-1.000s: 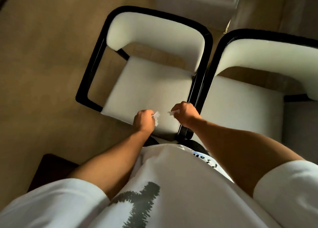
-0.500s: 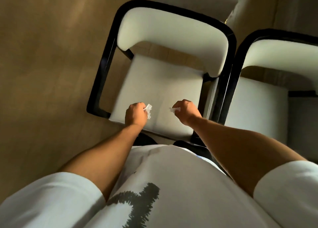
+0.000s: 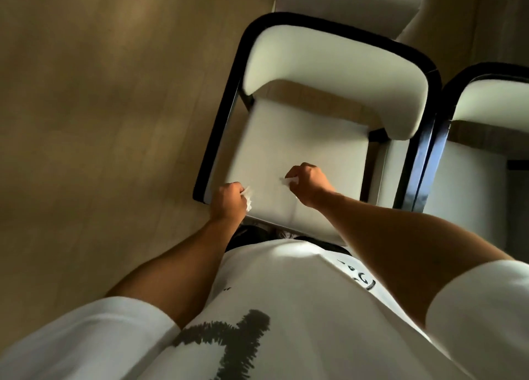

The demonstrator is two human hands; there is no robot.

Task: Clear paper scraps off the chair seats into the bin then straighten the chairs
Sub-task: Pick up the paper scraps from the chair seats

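A white cushioned chair with a black frame (image 3: 300, 144) stands right in front of me, its seat bare. My left hand (image 3: 229, 200) is fisted at the seat's front left corner, with white paper scraps (image 3: 248, 197) sticking out of it. Over the front of the seat, my right hand (image 3: 307, 183) is closed on another small white scrap (image 3: 286, 181). A second matching chair (image 3: 472, 179) stands close against the first on the right, partly cut off by the frame edge. No bin is in view.
Tan wooden floor (image 3: 100, 107) stretches to the left of the chairs. A pale grey block-like object (image 3: 343, 1) sits beyond the chair back at the top. My white T-shirt fills the bottom of the view.
The view has swung left, so both chairs now sit further right in the frame. My fists still hold their scraps and have drifted slightly apart over the seat's front edge.
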